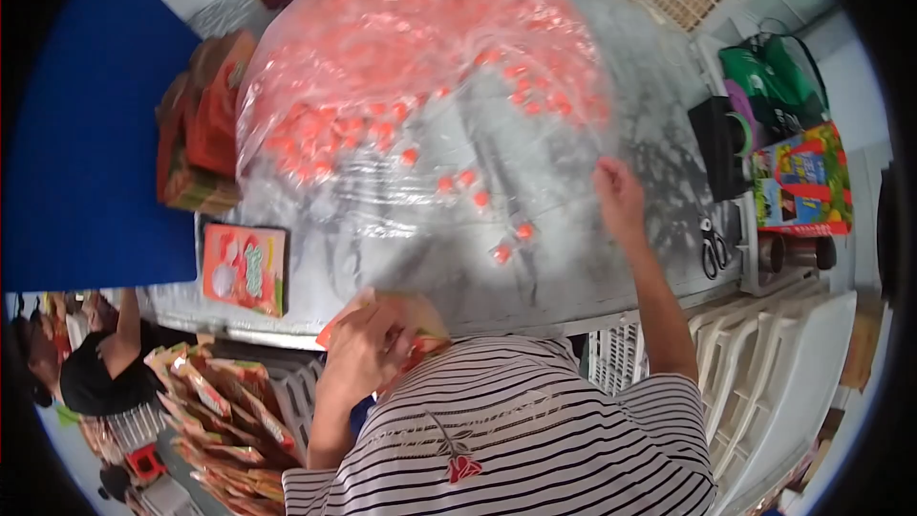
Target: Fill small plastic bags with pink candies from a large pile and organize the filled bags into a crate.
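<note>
Close to my body, at the table's front edge, my left hand (361, 349) is closed on an orange-red packaging pouch (420, 313). What is inside the pouch is hidden. Out to the right, my right hand (619, 199) is held above the table with its fingers curled together, near the right edge of a big clear plastic bag (420, 29). Whether it pinches the plastic or something small, I cannot make out. Red, individually wrapped small pieces (325, 134) fill the bag's far part. Several lie scattered nearer me, among them a wrapped red piece (523, 229).
A flat orange pouch (245, 268) lies at the table's left, with stacked red pouches (205, 124) beyond it. Scissors (713, 248) rest at the right edge, near a colourful bag (802, 182). Filled pouches (224, 420) stand in a crate at lower left; people are behind it.
</note>
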`<state>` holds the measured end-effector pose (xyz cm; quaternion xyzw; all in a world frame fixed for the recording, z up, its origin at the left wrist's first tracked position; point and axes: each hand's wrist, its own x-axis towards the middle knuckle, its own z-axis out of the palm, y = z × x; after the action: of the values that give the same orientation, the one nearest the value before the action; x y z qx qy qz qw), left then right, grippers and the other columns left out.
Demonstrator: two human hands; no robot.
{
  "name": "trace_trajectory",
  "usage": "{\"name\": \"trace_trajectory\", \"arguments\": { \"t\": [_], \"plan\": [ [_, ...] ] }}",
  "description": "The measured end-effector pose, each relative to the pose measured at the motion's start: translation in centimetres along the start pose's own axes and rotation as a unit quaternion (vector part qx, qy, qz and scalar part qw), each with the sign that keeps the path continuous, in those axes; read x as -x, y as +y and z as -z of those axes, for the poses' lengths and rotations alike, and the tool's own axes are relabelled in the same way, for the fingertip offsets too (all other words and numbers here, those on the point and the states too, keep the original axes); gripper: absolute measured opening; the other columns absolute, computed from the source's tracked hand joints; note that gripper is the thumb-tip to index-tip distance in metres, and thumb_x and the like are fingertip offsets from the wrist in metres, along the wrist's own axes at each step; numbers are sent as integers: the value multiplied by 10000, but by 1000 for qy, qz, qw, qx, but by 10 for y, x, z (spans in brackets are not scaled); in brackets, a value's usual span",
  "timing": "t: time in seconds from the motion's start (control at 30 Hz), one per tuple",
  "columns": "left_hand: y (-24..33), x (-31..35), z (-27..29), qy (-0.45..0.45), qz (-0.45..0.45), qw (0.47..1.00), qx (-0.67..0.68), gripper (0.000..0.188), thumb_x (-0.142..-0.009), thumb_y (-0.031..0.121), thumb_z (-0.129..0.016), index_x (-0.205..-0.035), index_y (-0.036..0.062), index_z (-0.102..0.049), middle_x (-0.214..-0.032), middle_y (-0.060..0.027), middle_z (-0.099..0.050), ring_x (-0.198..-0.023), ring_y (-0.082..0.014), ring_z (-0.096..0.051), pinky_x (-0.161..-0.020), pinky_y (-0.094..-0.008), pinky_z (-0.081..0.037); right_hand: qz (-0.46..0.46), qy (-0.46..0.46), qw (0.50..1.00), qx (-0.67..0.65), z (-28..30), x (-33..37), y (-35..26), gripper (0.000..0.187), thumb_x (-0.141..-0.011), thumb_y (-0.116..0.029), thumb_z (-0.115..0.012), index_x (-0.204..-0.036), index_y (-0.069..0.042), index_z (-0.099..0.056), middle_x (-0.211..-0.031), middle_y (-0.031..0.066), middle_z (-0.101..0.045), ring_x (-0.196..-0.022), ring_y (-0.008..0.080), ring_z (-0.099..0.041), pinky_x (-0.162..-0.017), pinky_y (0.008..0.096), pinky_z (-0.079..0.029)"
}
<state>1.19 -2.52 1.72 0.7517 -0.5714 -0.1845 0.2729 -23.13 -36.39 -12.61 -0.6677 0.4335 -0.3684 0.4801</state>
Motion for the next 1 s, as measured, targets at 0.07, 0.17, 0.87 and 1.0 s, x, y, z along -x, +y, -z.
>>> {"name": "trace_trajectory", "arguments": {
  "t": [0.07,0.17,0.87,1.0],
  "plan": [
    [0,2,-3,3,30,999,14,141,-731,57,-698,-788,10,-578,-767,-132,-608,-627,-286,-572,-579,-366,-467,173,-59,968,173,-38,39,-27,247,-899,-90,-574,-1125,6,-561,-1036,110,-613,-898,205,-630,-753,285,-501],
    [0,7,-3,5,57,998,38,141,-747,83,-681,-767,18,-557,-719,-150,-576,-689,-332,-563,-626,-409,-461,214,-123,954,172,-76,72,-43,257,-872,-54,-560,-1124,-1,-553,-1080,149,-584,-976,293,-598,-823,337,-482],
    [-8,27,-2,31,66,997,23,158,-759,92,-687,-767,10,-552,-834,-130,-615,-703,-314,-605,-616,-382,-490,388,-388,784,291,-176,4,-66,526,-838,-327,-626,-1254,-32,-496,-1348,140,-419,-1278,327,-332,-1076,456,-267],
    [-8,19,2,17,36,999,26,180,-782,121,-669,-748,16,-528,-747,-139,-594,-700,-339,-580,-621,-404,-472,341,-420,777,323,-127,37,-79,678,-763,-431,-689,-1292,-60,-483,-1414,151,-345,-1327,361,-271,-1102,537,-189]
  ]
}}
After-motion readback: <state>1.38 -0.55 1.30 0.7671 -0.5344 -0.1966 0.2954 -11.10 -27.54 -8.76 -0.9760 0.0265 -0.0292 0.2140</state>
